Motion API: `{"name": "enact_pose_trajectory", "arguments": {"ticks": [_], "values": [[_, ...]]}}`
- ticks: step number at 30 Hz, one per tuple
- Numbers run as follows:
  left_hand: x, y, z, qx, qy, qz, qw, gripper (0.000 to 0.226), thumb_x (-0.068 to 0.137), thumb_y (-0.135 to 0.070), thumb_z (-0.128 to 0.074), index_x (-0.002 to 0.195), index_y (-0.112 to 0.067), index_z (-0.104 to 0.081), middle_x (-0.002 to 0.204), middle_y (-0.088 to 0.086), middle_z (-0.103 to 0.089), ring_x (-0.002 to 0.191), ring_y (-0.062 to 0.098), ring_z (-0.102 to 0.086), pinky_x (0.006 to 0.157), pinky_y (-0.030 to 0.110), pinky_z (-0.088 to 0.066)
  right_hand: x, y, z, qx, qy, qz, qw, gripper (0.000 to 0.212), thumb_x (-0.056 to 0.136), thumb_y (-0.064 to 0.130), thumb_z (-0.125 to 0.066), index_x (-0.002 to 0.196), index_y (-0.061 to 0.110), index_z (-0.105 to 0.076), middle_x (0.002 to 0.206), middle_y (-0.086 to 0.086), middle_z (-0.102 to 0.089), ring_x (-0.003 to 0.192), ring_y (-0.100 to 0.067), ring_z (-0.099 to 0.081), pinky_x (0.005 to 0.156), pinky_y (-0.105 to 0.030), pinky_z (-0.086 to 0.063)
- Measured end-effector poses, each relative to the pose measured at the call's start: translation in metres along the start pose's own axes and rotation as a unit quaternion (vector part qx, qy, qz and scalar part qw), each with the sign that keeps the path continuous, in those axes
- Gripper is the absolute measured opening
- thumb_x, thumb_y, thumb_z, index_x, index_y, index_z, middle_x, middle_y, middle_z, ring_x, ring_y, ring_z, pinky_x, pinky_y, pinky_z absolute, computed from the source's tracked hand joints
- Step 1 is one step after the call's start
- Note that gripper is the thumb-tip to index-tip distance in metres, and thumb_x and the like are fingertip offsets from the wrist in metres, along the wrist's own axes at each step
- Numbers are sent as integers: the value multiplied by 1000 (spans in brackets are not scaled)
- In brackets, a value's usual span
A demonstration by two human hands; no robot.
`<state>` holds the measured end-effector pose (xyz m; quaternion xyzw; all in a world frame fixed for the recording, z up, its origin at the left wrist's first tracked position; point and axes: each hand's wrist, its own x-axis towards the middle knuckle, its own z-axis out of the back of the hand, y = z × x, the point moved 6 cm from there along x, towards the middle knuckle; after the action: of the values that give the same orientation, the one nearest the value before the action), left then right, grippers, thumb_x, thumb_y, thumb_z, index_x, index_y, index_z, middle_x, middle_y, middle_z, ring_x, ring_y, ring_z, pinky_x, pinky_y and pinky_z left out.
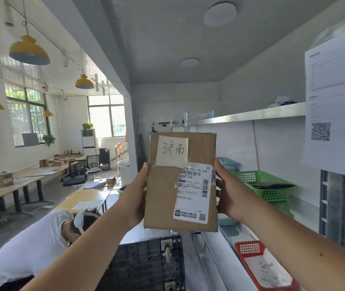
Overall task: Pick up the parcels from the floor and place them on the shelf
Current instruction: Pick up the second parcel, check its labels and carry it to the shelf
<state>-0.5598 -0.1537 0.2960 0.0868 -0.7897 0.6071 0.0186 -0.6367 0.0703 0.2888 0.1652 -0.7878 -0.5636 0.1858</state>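
I hold a flat brown cardboard parcel (165,192) upright at chest height, in the middle of the view. It carries a pale handwritten note at the top and a white shipping label on its right half. My left hand (139,194) grips its left edge and my right hand (229,192) grips its right edge. The metal shelf (251,115) runs along the wall on the right, just beyond the parcel. On it stand a green basket (266,186) with a dark bag inside, a blue basket (228,163) farther back, and a red basket (251,252) holding a white bag lower down.
A person in a white shirt (30,248) bends low at the lower left. An upturned black wheeled cart (150,263) lies below the parcel. Paper sheets with a QR code (333,106) hang at the right. Long tables (30,177) and office chairs fill the room at left.
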Motion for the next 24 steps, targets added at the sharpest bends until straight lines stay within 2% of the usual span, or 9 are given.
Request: {"name": "enact_pose_trajectory", "arguments": {"ticks": [2, 4, 9, 11, 14, 17, 19, 21, 24], "values": [[6, 7, -6, -3, 18, 8, 1000, 78, 77, -82, -63, 134, -31, -75, 138, 10, -74, 127, 34, -71, 116, 58, -48, -11, 2, 10, -5, -26, 0, 1000, 84, 44, 83, -88, 111, 34, -83, 120, -2, -80, 125, -31, -66, 85, -65, -60], [11, 14, -14, -2, 37, 13, 999, 72, 83, -81, -59, 133, -32, -76, 139, 11, -74, 128, 35, -70, 114, 58, -49, -23, 5, 15, -19, -43, 6, 999, 86, 42, 84, -89, 111, 33, -84, 118, -3, -80, 124, -32, -67, 85, -65, -60], [14, 25, -44, -19, 96, 45, 994, 77, 73, -87, -56, 123, -33, -81, 131, 11, -78, 118, 34, -76, 94, 52, -63, -57, 17, 22, -38, -97, 27, 994, 85, 37, 85, -87, 104, 34, -84, 109, 0, -83, 120, -31, -68, 79, -63, -60], [15, 28, -52, -26, 117, 55, 991, 78, 72, -88, -56, 121, -34, -82, 129, 10, -79, 116, 34, -77, 89, 52, -65, -70, 23, 22, -55, -121, 38, 990, 86, 34, 86, -86, 103, 35, -85, 105, 2, -83, 118, -29, -69, 87, -65, -57], [18, 34, -60, -26, 141, 75, 987, 78, 78, -91, -53, 123, -34, -81, 127, 11, -79, 114, 37, -77, 94, 57, -63, -90, 25, 22, -63, -155, 46, 985, 96, 28, 87, -86, 108, 35, -85, 114, -1, -82, 121, -31, -68, 101, -72, -48], [15, 40, -70, -24, 173, 87, 981, 79, 77, -92, -53, 127, -36, -78, 127, 11, -79, 114, 38, -77, 103, 62, -57, -112, 21, 23, -64, -190, 41, 979, 94, 29, 88, -85, 106, 34, -85, 119, -4, -81, 122, -33, -68, 95, -67, -53], [8, 45, -79, -28, 203, 93, 974, 83, 72, -92, -55, 130, -36, -76, 127, 11, -79, 114, 39, -77, 103, 63, -56, -127, 17, 25, -58, -217, 43, 973, 91, 28, 87, -87, 101, 33, -86, 107, -2, -82, 116, -32, -70, 86, -59, -57], [2, 51, -87, -37, 225, 96, 969, 79, 74, -89, -54, 129, -37, -77, 126, 10, -80, 112, 38, -78, 93, 59, -63, -144, 14, 26, -59, -243, 50, 967, 85, 30, 87, -87, 96, 34, -86, 93, 2, -83, 111, -30, -71, 80, -55, -59], [-11, 62, -102, -54, 260, 111, 958, 68, 88, -85, -46, 124, -38, -79, 125, 10, -80, 109, 37, -79, 79, 52, -67, -172, 9, 26, -50, -283, 61, 956, 83, 33, 85, -88, 97, 33, -87, 97, 1, -84, 114, -32, -70, 88, -59, -58]]}}
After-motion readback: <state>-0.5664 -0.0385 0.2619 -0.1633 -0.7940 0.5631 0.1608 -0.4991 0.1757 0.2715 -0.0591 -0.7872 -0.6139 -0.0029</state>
